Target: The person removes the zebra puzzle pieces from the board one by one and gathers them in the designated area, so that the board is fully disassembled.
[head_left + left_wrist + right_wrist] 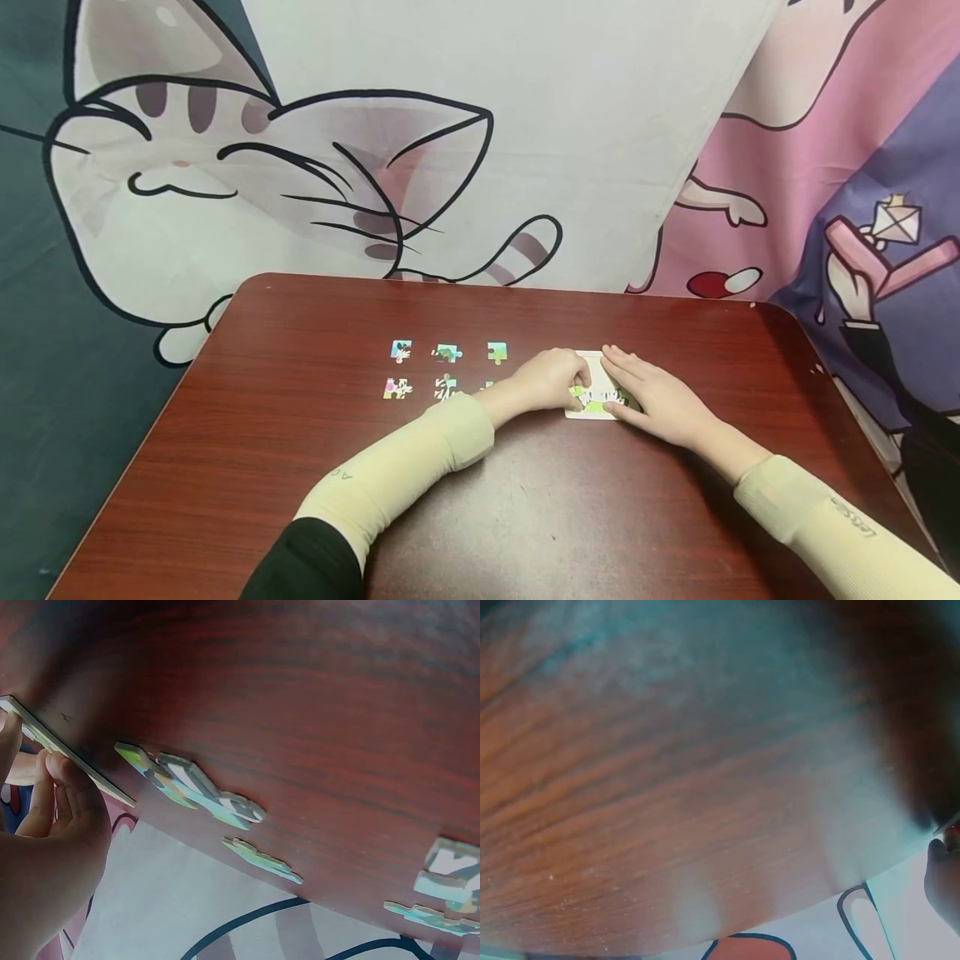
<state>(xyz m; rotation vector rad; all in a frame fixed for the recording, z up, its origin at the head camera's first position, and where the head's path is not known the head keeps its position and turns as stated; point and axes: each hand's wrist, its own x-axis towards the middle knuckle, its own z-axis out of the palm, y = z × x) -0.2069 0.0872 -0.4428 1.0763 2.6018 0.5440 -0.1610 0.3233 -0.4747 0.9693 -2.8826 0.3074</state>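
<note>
In the head view, a white-bordered puzzle board (597, 417) lies on the table, showing green and black-and-white striped artwork. My left hand (551, 377) is over the board's left side. Its curled fingers and thumb pinch a small green puzzle piece (577, 390), mostly covered by the fingers. My right hand (663, 404) rests along the board's right side with fingers extended. The left wrist view shows the left hand (64, 825) at the tilted-looking edge of the board (112, 791). Only a dark sliver of a hand (946, 881) enters the right wrist view.
Left of the board, loose puzzle pieces lie in two rows, including a blue one (401, 350), a teal one (448, 353), a green one (497, 352) and a pink one (397, 388). My left forearm partly covers the lower row. The brown table (300, 325) meets a cartoon-printed cloth behind.
</note>
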